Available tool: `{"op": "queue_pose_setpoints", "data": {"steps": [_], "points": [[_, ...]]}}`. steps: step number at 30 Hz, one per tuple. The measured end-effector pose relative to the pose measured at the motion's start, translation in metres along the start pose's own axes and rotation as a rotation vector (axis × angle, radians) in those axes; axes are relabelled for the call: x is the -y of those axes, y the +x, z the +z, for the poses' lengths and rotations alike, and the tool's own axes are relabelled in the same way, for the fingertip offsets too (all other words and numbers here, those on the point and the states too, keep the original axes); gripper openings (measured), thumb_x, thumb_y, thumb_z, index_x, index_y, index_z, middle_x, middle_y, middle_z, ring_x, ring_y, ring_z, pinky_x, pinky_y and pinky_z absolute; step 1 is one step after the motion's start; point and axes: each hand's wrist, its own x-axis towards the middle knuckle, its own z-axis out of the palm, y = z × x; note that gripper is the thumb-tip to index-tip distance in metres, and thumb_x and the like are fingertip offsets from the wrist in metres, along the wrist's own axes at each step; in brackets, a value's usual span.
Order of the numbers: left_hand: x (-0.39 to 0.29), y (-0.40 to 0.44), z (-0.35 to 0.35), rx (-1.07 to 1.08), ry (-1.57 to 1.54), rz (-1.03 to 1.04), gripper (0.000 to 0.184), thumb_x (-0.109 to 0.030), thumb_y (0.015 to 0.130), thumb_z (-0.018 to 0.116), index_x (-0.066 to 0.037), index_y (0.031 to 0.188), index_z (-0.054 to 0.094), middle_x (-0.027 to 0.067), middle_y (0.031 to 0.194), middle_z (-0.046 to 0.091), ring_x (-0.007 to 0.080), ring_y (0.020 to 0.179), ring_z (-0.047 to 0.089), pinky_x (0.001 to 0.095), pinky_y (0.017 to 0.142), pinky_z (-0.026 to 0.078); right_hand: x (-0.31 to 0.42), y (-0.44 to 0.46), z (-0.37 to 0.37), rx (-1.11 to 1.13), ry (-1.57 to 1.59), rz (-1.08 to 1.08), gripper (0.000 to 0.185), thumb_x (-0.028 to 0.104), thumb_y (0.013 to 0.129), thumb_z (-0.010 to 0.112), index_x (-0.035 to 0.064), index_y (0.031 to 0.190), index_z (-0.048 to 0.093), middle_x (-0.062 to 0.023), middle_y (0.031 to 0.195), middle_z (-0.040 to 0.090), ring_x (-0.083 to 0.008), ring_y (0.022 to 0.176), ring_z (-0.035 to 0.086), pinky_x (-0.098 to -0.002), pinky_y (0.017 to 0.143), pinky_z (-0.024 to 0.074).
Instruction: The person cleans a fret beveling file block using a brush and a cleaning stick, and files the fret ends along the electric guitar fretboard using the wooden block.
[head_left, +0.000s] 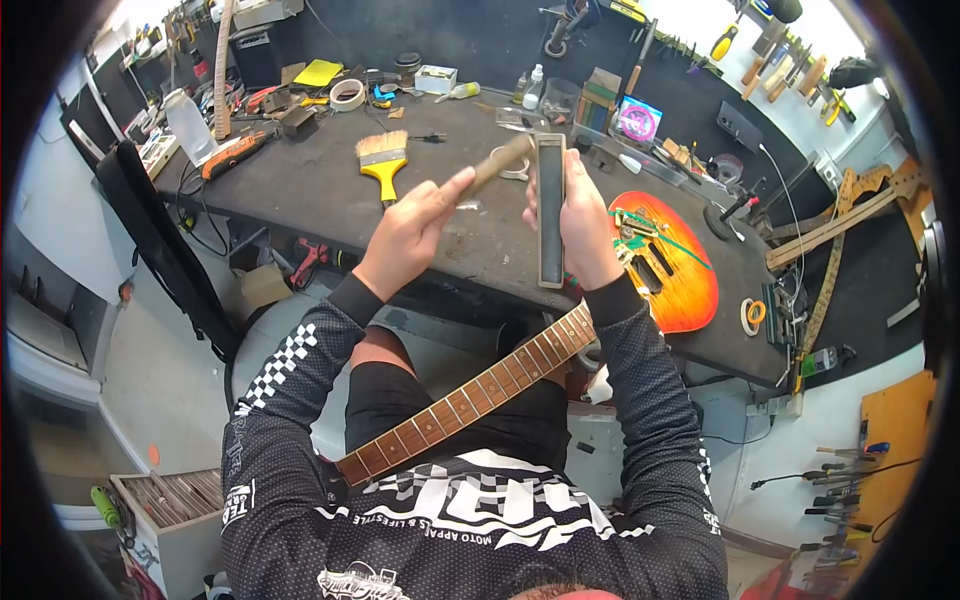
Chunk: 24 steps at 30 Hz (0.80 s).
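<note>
My left hand is closed on one end of a brown, bar-like piece, perhaps wooden, which tilts up to the right. Upright in my right hand is a long, narrow case with a flat dark grey slab set inside its frame. The brown piece's far end comes close to the case; whether they touch, I cannot tell. A guitar neck lies slantwise over my lap, its upper end hidden by my right forearm. Beyond that forearm rests an orange sunburst guitar body with green tape on it.
A yellow-handled paintbrush lies on the dark workbench, left of my hands. Farther left is an orange-and-black tool. Tape rolls, small bottles and boxes line the back. Tape rings sit near the right edge.
</note>
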Motion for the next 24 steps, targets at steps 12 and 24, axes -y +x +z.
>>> {"op": "queue_pose_setpoints", "data": {"steps": [12, 24], "points": [[-0.008, 0.014, 0.006, -0.096, -0.09, 0.021, 0.062, 0.006, 0.103, 0.061, -0.013, 0.162, 0.06, 0.0135, 0.093, 0.06, 0.028, 0.082, 0.062, 0.0379, 0.08, 0.054, -0.001, 0.0, 0.002, 0.033, -0.059, 0.032, 0.038, 0.044, 0.123, 0.038, 0.0122, 0.124, 0.059, -0.0031, 0.086, 0.061, -0.0131, 0.068, 0.057, -0.0319, 0.065, 0.0534], [-0.016, 0.026, 0.012, -0.114, -0.086, 0.052, 0.056, 0.006, 0.106, 0.059, -0.005, 0.161, 0.058, 0.0151, 0.093, 0.057, 0.0285, 0.081, 0.057, 0.0352, 0.077, 0.05, -0.009, -0.001, 0.01, 0.131, -0.047, 0.02, 0.042, 0.045, 0.124, 0.036, 0.0113, 0.127, 0.061, -0.0016, 0.085, 0.061, -0.0114, 0.068, 0.058, -0.0305, 0.064, 0.055]]}}
